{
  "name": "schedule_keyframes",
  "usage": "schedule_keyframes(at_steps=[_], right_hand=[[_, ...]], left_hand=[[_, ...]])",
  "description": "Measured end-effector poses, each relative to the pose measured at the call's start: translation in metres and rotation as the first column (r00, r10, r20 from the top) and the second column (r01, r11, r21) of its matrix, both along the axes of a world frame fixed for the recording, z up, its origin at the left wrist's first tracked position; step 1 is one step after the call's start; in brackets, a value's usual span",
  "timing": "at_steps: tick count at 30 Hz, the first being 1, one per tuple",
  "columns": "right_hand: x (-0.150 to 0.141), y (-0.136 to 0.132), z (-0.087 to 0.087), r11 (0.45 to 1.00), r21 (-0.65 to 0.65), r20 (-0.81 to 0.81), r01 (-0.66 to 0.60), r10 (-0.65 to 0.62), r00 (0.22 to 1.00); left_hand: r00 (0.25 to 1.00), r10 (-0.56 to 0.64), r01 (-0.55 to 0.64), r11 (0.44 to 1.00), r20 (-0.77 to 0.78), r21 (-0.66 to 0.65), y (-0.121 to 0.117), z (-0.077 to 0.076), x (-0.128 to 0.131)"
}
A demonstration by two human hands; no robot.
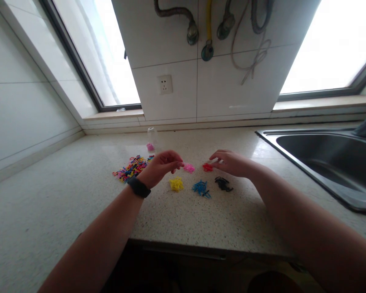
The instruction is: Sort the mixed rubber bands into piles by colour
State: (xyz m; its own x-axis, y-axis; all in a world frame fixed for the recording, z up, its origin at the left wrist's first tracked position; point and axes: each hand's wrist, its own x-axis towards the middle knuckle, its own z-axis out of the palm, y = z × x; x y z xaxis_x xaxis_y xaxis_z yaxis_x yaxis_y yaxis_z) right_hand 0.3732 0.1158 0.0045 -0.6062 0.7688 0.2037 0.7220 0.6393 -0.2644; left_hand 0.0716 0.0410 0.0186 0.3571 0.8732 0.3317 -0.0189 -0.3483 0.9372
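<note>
Your left hand (pixel 162 163) pinches, contents unclear; your right hand (pixel 232 163) gapes; pink bands (pixel 189 167) at twelve o'clock look light, stretchy, best taken edgewise.

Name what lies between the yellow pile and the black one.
In the head view, the blue pile lies on the counter between the yellow pile and the black pile.

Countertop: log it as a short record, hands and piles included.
Left hand: grip pinched beside the pink pile; anything held is too small to tell
Right hand: grip open at the red pile
Front row: yellow pile, blue pile, black pile
Mixed-color pile: partly hidden by the left hand
Back: clear container
Picture right: sink
</note>
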Motion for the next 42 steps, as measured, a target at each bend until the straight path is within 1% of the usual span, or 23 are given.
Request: schedule_keyframes(at_steps=[2, 4, 8, 11, 15, 23, 31, 35, 38, 42], right_hand=[[0.000, 0.001, 0.000, 1.000, 0.000, -0.006, -0.007, 0.007, 1.000], [0.000, 0.001, 0.000, 1.000, 0.012, -0.003, -0.010, 0.010, 1.000], [0.000, 0.001, 0.001, 0.999, 0.031, 0.009, -0.033, 0.033, 0.999], [0.000, 0.001, 0.002, 0.998, 0.026, 0.001, -0.054, 0.054, 0.999], [-0.001, 0.000, 0.003, 0.999, 0.022, -0.001, -0.046, 0.046, 0.999], [0.000, 0.001, 0.001, 0.998, 0.019, -0.011, -0.055, 0.055, 0.998], [-0.001, 0.001, 0.002, 0.998, 0.024, -0.011, -0.058, 0.058, 0.998], [-0.001, -0.001, 0.004, 0.999, 0.010, -0.002, -0.050, 0.050, 0.999], [0.000, 0.000, 0.002, 0.999, 0.005, -0.002, -0.037, 0.037, 0.999], [0.001, 0.005, -0.003, 0.999, 0.003, -0.011, -0.033, 0.033, 0.999]], left_hand=[[0.994, 0.037, -0.032, 0.998, -0.103, 0.046, 0.004, -0.003, -0.002], [0.969, 0.111, -0.091, 0.991, -0.219, 0.099, 0.009, -0.008, -0.004], [0.864, 0.252, -0.175, 0.962, -0.436, 0.210, 0.020, -0.019, -0.008], [0.783, 0.331, -0.201, 0.936, -0.526, 0.290, 0.024, -0.024, -0.009], [0.730, 0.347, -0.183, 0.930, -0.589, 0.320, 0.025, -0.026, -0.008], [0.687, 0.365, -0.104, 0.905, -0.629, 0.411, 0.030, -0.026, -0.017], [0.655, 0.359, -0.085, 0.909, -0.665, 0.407, 0.027, -0.022, -0.018], [0.641, 0.384, -0.070, 0.892, -0.665, 0.448, 0.026, -0.016, -0.023], [0.634, 0.433, -0.118, 0.873, -0.641, 0.473, 0.028, -0.011, -0.034], [0.643, 0.546, -0.293, 0.823, -0.536, 0.486, 0.034, -0.008, -0.056]])
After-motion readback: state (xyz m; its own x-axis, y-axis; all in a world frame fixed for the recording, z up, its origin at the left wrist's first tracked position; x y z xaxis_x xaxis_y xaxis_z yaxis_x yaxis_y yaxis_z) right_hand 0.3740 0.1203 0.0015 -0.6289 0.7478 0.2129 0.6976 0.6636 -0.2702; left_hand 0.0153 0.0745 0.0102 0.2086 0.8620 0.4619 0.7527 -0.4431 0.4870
